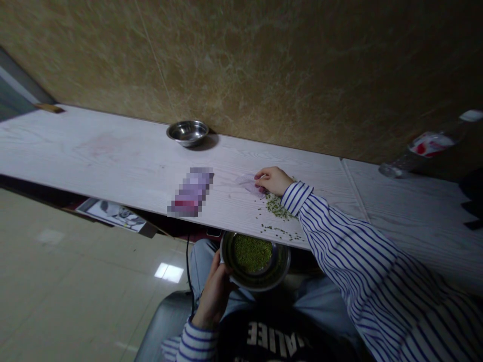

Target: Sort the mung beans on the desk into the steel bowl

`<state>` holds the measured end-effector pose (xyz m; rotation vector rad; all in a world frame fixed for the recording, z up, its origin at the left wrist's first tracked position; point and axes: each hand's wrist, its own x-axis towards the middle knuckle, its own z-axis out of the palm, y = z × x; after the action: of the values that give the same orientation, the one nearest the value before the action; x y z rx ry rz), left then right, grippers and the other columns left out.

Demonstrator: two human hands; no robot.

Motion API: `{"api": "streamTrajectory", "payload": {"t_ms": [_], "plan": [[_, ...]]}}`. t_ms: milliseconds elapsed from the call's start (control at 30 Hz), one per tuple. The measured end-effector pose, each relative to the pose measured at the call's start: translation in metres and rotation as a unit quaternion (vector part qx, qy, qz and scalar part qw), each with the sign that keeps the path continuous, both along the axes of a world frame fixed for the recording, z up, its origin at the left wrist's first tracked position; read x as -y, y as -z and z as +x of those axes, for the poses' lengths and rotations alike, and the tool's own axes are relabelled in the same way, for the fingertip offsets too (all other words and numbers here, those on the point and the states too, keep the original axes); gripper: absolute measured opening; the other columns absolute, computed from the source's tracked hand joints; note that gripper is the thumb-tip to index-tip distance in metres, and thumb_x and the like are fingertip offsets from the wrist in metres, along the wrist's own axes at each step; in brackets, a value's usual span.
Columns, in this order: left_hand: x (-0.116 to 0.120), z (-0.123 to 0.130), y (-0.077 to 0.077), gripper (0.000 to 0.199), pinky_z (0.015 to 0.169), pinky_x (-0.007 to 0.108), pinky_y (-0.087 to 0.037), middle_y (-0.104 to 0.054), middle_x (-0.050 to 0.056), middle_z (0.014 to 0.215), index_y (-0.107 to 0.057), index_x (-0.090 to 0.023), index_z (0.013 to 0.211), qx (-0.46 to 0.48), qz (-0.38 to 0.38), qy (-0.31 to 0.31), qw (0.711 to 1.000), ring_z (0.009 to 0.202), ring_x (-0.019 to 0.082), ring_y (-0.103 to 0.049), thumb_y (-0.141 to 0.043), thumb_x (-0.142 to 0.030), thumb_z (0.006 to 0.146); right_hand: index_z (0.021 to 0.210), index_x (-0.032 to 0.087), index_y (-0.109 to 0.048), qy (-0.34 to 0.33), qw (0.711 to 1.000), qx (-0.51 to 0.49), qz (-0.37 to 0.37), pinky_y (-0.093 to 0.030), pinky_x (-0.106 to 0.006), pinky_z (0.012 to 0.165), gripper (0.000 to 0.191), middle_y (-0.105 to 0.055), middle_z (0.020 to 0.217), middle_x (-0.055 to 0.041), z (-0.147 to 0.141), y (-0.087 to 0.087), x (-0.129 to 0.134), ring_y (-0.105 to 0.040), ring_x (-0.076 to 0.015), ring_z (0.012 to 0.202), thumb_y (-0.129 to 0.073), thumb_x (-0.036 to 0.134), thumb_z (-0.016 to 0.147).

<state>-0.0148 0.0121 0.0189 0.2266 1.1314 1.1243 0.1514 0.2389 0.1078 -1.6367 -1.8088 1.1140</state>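
Observation:
My left hand [215, 291] grips the left rim of a metal bowl [281, 274], which is tilted below the table's front edge. Small green beans [252, 254], like mung beans, lie inside it. On the table, my right hand [274, 181] pinches a thin, see-through piece of plastic [247, 183]. More green beans [279, 206] are heaped under and beside my right wrist, and some are scattered toward the front edge.
A second metal bowl [187, 133] stands by the wall, with a blurred-out flat object [192, 191] in front of it. At right, a clear plastic bottle [426, 146] leans outward. An open drawer [113, 213] juts out under the white tabletop [83, 166].

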Motion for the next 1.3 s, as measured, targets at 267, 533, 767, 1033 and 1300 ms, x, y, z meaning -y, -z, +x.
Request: {"api": "streamTrajectory", "payload": {"t_ms": [267, 533, 767, 1033, 1300], "plan": [[0.001, 0.003, -0.002, 0.062, 0.066, 0.028, -0.045, -0.063, 0.004, 0.107, -0.049, -0.027, 0.131, 0.001, 0.007, 0.021, 1.0, 0.083, 0.018, -0.055, -0.055, -0.018, 0.07, 0.087, 0.014, -0.068, -0.057, 0.998, -0.002, -0.03, -0.049, -0.02, 0.05, 0.012, -0.067, 0.063, -0.0021, -0.007, -0.01, 0.019, -0.062, -0.0103, 0.053, -0.062, 0.005, 0.081], [0.001, 0.0, -0.001, 0.068, 0.065, 0.028, -0.046, -0.063, 0.004, 0.109, -0.047, -0.028, 0.133, -0.009, 0.004, 0.01, 1.0, 0.082, 0.019, -0.056, -0.055, -0.018, 0.066, 0.1, 0.014, -0.072, -0.146, 0.988, 0.051, 0.02, -0.048, -0.02, 0.056, 0.022, -0.074, 0.081, -0.0055, -0.018, -0.012, -0.002, -0.061, -0.0085, 0.057, -0.06, 0.009, 0.083], [0.002, 0.0, -0.005, 0.065, 0.065, 0.029, -0.048, -0.064, 0.006, 0.111, -0.049, -0.026, 0.13, -0.011, 0.001, -0.004, 1.0, 0.084, 0.021, -0.06, -0.058, -0.02, 0.066, 0.093, 0.014, -0.075, -0.257, 0.965, 0.057, -0.009, -0.048, -0.02, 0.059, 0.02, -0.073, 0.071, -0.0013, -0.028, -0.014, -0.008, -0.061, -0.0095, 0.058, -0.064, 0.008, 0.077], [0.002, 0.003, -0.001, 0.058, 0.067, 0.029, -0.048, -0.065, 0.003, 0.103, -0.052, -0.026, 0.123, -0.015, 0.009, 0.001, 1.0, 0.076, 0.017, -0.057, -0.056, -0.018, 0.065, 0.089, 0.014, -0.076, -0.328, 0.942, 0.066, -0.026, -0.047, -0.021, 0.061, 0.019, -0.073, 0.07, -0.0015, -0.019, -0.019, 0.003, -0.061, -0.0098, 0.058, -0.065, 0.009, 0.074], [0.003, 0.006, -0.008, 0.055, 0.069, 0.028, -0.048, -0.063, 0.003, 0.104, -0.051, -0.024, 0.124, 0.002, 0.022, 0.023, 0.999, 0.079, 0.016, -0.055, -0.056, -0.016, 0.069, 0.09, 0.014, -0.076, -0.348, 0.936, 0.049, -0.032, -0.048, -0.021, 0.06, 0.019, -0.073, 0.069, -0.0011, -0.01, -0.015, 0.011, -0.061, -0.0096, 0.058, -0.065, 0.01, 0.075]]}}
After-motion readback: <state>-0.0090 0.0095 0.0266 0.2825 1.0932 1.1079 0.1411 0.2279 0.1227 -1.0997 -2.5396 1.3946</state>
